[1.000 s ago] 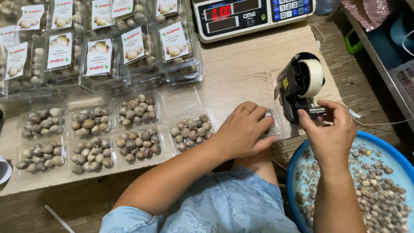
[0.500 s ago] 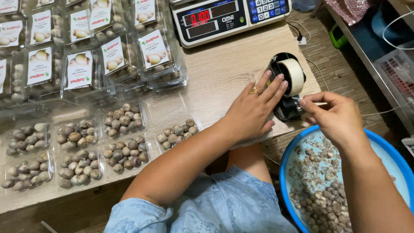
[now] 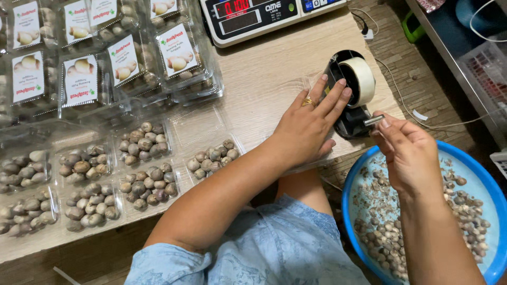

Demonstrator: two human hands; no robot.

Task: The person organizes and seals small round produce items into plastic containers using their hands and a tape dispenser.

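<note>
A black tape dispenser [image 3: 348, 113] with a roll of pale tape [image 3: 360, 80] stands near the right end of the wooden table [image 3: 264, 79]. My left hand [image 3: 309, 129] lies flat against its side, fingers spread, a ring on one finger. My right hand [image 3: 406, 150] pinches the free end of the tape at the dispenser's cutter. An open clear tray of brown nuts [image 3: 214, 157] sits just left of my left wrist.
Several open clear trays of nuts [image 3: 142, 166] fill the table's left. Closed, labelled clear boxes [image 3: 124, 60] are stacked behind them. A digital scale [image 3: 259, 16] stands at the back. A blue basin of nuts and shells [image 3: 422, 221] sits below my right hand.
My left hand has slid from the tray up to the dispenser's side. My right hand has drawn back a little, with the tape end between its fingers.
</note>
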